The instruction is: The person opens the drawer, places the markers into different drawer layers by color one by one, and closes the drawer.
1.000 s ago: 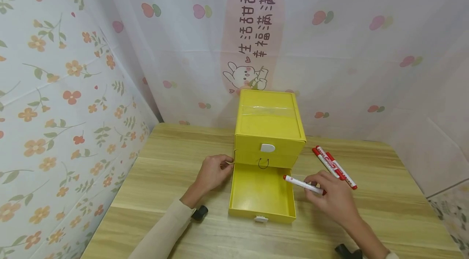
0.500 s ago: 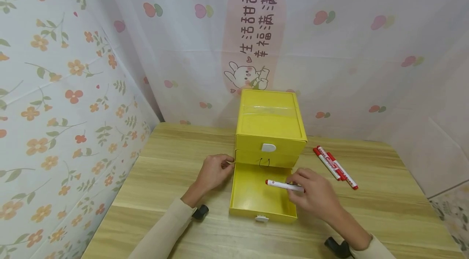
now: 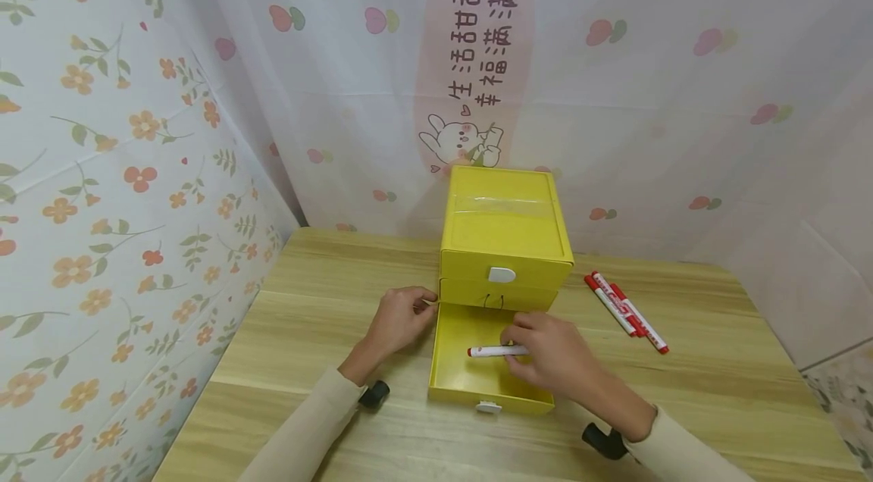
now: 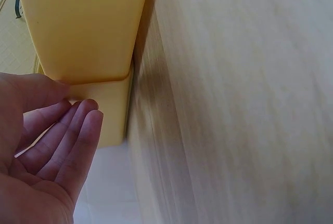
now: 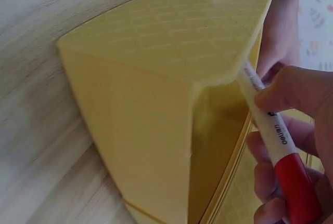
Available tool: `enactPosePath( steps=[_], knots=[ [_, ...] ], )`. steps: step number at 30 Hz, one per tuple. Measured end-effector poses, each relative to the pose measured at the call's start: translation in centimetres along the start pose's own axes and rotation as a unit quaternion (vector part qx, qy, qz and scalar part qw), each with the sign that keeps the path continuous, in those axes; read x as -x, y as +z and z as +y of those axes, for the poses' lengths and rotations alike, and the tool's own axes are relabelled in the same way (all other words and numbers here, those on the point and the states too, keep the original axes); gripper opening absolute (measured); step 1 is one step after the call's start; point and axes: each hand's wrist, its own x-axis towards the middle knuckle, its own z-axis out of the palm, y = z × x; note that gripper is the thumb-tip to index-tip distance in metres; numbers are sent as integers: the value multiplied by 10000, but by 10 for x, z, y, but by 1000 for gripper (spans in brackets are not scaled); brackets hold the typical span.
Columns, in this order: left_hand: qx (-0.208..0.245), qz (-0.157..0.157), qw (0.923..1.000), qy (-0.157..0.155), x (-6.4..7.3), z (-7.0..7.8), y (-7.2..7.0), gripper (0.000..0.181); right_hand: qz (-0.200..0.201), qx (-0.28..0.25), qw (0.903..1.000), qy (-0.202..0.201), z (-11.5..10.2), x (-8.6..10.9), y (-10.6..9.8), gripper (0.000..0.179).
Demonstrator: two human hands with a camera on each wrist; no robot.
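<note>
Floral wall covering backs the wooden counter. Left of the yellow drawer unit, the left hand rests relaxed fingers against the unit's lower left corner. Over the pulled-out drawer, the right hand pinches a red-capped marker, whose body projects leftward from the grip. Risk: slanted release could leave it propped on the drawer wall. Right of the unit lie two spare markers.

Both forearms reach forward from the desk's near edge. The left hand lies with fingers nearly straight; the right hand has its grip pinched closed.
</note>
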Motion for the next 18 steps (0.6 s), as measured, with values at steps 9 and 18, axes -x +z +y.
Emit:
enactPosePath(
  steps=[9, 18],
  knots=[
    [-26, 21, 10000, 26, 0, 0, 1, 9, -843, 272, 9960, 139, -9, -20, 1, 14],
    [-37, 14, 10000, -7, 0, 0, 1, 9, -1368, 453, 9895, -129, -18, -41, 5, 17]
  ],
)
